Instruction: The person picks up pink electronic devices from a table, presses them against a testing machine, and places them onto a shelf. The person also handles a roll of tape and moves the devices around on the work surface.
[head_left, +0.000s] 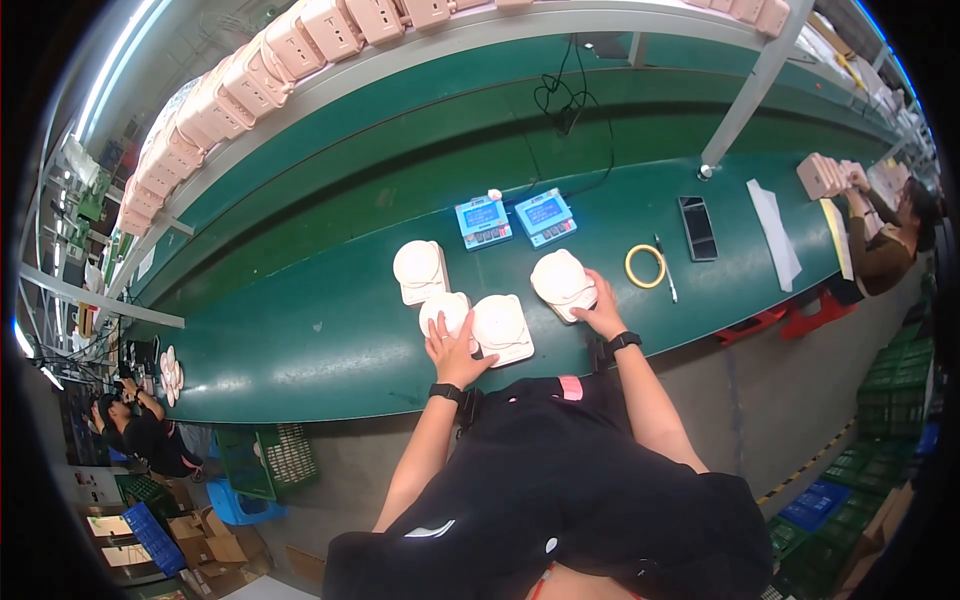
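Four similar white devices, each with a round disc-shaped head on a squarish base, are on the green table. My right hand [602, 308] grips the right-hand white device [560, 278] by its right side, thumb at the near edge and fingers farther back. My left hand [456, 358] lies with spread fingers over the near-left white device [443, 312], its thumb reaching the edge of the middle white device [500, 322]. Behind these, another white device [420, 268] stands untouched. Two blue testers with lit screens, a left tester [484, 222] and a right tester [546, 216], lie beyond.
On the green table [300, 340] to my right are a yellow tape ring [645, 267], a pen [666, 270], a phone [698, 228] and white paper [774, 235]. Pink casings [290, 48] line the shelf overhead. Other people work at both ends.
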